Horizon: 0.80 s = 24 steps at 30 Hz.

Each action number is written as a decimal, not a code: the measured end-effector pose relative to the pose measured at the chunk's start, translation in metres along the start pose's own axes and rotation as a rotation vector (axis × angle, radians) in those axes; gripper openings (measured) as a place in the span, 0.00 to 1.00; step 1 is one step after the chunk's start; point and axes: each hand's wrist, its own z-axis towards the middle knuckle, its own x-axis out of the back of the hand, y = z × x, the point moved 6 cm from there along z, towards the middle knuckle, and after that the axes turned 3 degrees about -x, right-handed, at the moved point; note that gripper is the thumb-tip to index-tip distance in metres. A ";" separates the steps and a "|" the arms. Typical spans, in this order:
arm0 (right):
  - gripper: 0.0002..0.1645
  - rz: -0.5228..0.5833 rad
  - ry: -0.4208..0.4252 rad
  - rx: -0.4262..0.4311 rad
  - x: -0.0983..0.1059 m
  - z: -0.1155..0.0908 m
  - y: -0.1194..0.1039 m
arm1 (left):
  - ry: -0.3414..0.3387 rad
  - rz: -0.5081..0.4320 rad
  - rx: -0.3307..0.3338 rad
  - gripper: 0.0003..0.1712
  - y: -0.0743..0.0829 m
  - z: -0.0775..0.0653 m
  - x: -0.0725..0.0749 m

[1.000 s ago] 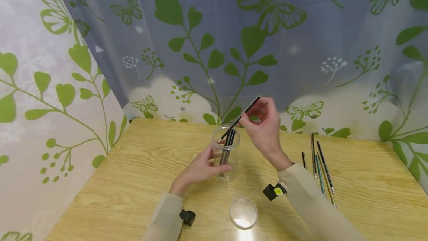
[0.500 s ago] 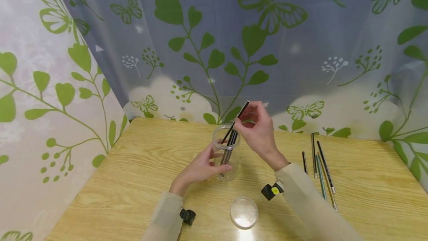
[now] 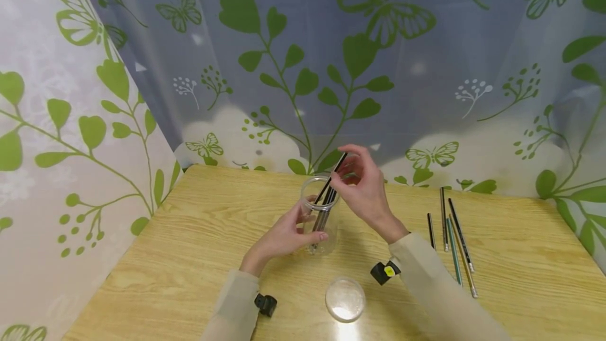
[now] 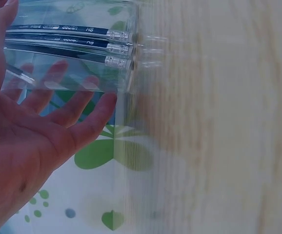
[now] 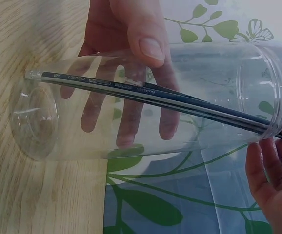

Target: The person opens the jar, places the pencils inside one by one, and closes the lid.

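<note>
A clear plastic jar (image 3: 324,249) stands upright on the wooden table, its mouth uncovered. My left hand (image 3: 281,236) holds it around the side, with the thumb across the front. Several dark pencils (image 4: 58,43) with metal ferrules lean together inside the jar. Above the rim, my right hand (image 3: 363,191) pinches the upper part of another dark pencil (image 3: 324,191), tilted with its lower part inside the jar. In the left wrist view, that pencil's ferrule end (image 4: 21,75) shows higher in the jar than the other ends. The right fingertips touch the rim area.
A round clear lid (image 3: 345,300) lies on the table (image 3: 199,257) in front of the jar. To the right lie several loose pencils, among them a teal pencil (image 3: 454,251) and a short dark pencil (image 3: 431,230). A patterned curtain (image 3: 303,67) hangs behind the table.
My right hand has moved left and down toward the jar mouth, sliding the pinched pencil deeper and more upright. The left hand and jar have stayed in place.
</note>
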 end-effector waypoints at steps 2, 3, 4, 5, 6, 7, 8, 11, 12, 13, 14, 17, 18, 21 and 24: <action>0.25 -0.010 -0.001 -0.002 0.000 -0.001 0.002 | -0.003 -0.001 -0.008 0.47 0.000 0.000 0.000; 0.23 -0.016 -0.001 -0.002 0.000 -0.001 0.003 | -0.003 -0.001 -0.011 0.46 0.000 0.000 0.000; 0.20 -0.023 -0.003 0.002 0.000 -0.002 0.004 | -0.003 -0.001 -0.011 0.46 0.001 0.000 0.000; 0.18 -0.032 -0.006 0.006 0.000 -0.002 0.004 | -0.004 -0.003 -0.012 0.45 0.001 0.000 0.000; 0.16 -0.042 -0.007 0.012 0.000 -0.003 0.005 | -0.005 -0.003 -0.011 0.45 0.001 0.000 0.000; 0.14 -0.045 -0.008 0.017 0.000 -0.004 0.005 | -0.006 -0.005 -0.011 0.44 0.001 0.000 0.000; 0.12 -0.049 -0.010 0.021 0.000 -0.005 0.005 | -0.006 -0.006 -0.010 0.44 0.001 0.000 0.000; 0.09 -0.050 -0.017 0.020 0.000 -0.007 0.005 | -0.010 -0.012 -0.009 0.43 0.002 0.000 0.000; 0.08 -0.047 -0.017 0.016 0.000 -0.008 0.006 | -0.011 -0.013 -0.009 0.42 0.001 0.000 0.000; 0.07 -0.043 -0.016 0.011 0.000 -0.009 0.006 | -0.011 -0.012 -0.008 0.42 0.001 -0.001 0.000; 0.07 -0.044 -0.017 0.005 0.000 -0.009 0.006 | -0.011 -0.011 -0.008 0.42 0.001 -0.001 0.000; 0.07 -0.042 -0.007 -0.013 0.001 -0.011 0.007 | -0.013 -0.008 -0.005 0.43 0.000 -0.001 0.000; 0.07 -0.039 -0.002 -0.019 0.001 -0.012 0.007 | -0.015 -0.007 -0.005 0.43 0.000 -0.001 -0.001; 0.06 -0.036 0.010 -0.034 0.002 -0.014 0.007 | -0.017 -0.006 -0.002 0.43 0.001 -0.002 -0.001; 0.05 -0.026 0.019 -0.046 0.003 -0.015 0.008 | -0.021 -0.015 -0.001 0.42 0.001 -0.001 -0.001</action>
